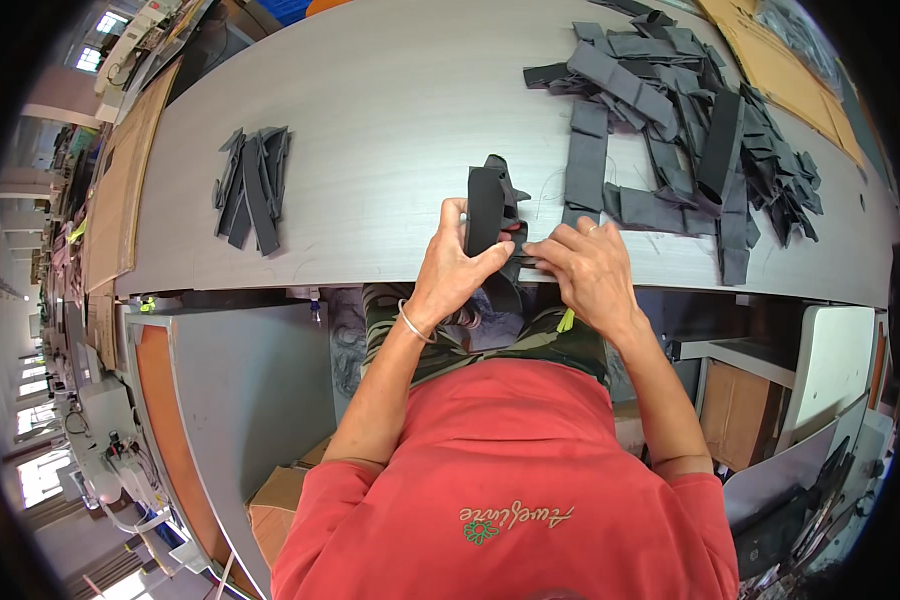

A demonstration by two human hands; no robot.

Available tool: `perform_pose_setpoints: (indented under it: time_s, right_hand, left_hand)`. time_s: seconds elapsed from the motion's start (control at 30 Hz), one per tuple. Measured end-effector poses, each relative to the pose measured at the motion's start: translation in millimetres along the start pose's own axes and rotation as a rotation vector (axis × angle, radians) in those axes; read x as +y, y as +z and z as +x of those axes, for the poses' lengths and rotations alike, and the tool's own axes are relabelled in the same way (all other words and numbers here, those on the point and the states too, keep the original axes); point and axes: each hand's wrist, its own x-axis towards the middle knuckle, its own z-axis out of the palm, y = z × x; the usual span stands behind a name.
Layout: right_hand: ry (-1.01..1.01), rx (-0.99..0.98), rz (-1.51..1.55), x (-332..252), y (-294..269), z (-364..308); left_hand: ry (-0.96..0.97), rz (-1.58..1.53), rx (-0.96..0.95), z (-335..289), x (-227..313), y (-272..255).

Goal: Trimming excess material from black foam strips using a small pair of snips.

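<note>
My left hand (452,268) is closed round a bundle of folded dark grey fabric strips (485,208), held upright at the table's near edge. Its thumb presses across the lower part, and one end of the fabric hangs below the edge over my lap. My right hand (588,272) pinches the bundle's right side with thumb and forefinger. Just what lies between those fingertips is too small to tell apart from the strips. Close beyond the right hand, a flat grey strip (584,150) reaches toward the edge from a large loose heap of similar strips (695,130).
A small pile of dark strips (253,190) lies on the left of the pale table (370,110). Loose threads lie near the heap. Cardboard sheets (135,190) line the table's left side, with more cardboard (790,75) at the far right. A grey cabinet (255,370) stands below, left.
</note>
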Motion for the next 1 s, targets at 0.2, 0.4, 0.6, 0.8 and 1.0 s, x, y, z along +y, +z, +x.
perform_pose_setpoints:
  time_s: [0.2,0.4,0.6,0.8,1.0]
  right_hand:
    - [-0.107,-0.078,-0.007,7.5,-4.4,10.5]
    - [-0.123,-0.089,0.026,9.5,-4.9,11.5]
    - [0.004,-0.12,0.108,14.7,-6.2,7.2]
    - [0.009,-0.037,0.11,4.8,-8.8,7.4]
    - [-0.048,-0.063,0.003,5.6,-2.4,4.5]
  left_hand:
    - [-0.02,0.05,0.014,-1.3,1.7,-2.1]
    - [-0.042,0.052,0.004,0.1,3.2,-2.6]
    - [0.066,-0.103,0.042,2.7,-14.2,-0.9]
    - [0.04,-0.13,0.03,2.6,-13.6,-2.4]
    - [0.029,-0.123,0.03,2.2,-13.5,-2.0]
